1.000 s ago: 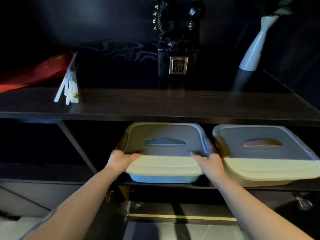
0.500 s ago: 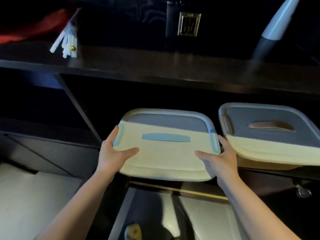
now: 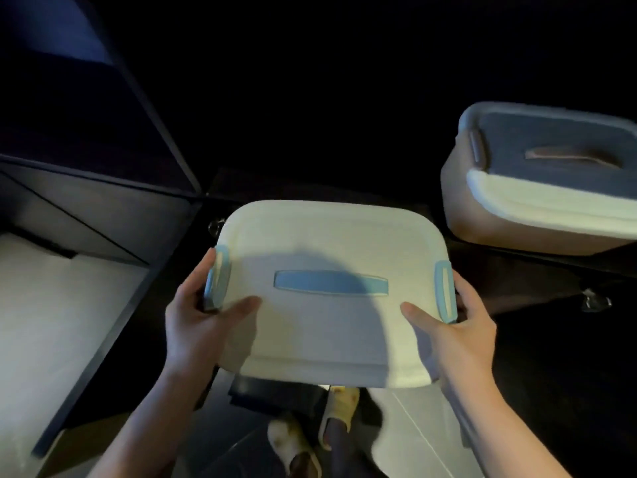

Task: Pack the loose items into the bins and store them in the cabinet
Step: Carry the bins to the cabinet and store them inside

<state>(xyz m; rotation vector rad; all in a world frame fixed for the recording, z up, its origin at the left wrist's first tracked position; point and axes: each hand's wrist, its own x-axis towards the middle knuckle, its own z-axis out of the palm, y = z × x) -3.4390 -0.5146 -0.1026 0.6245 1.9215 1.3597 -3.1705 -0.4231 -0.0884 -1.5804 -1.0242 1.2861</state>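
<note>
Two hands grip one lidded bin (image 3: pixel 331 326) by its short sides, in front of the dark cabinet (image 3: pixel 103 208): left hand (image 3: pixel 196 326) around the left blue latch, right hand (image 3: pixel 458 334) around the right. Another lidded bin (image 3: pixel 537 188) sits on the cabinet shelf at right.

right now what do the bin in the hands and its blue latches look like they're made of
The held bin looks like moulded plastic: a cream lid with a matte, faintly grainy finish, rounded corners and a raised rim. Its blue latches and recessed blue handle look like smoother plastic, possibly a softer grade; the pictures cannot settle that. Left hand and right hand grip its sides.
</note>
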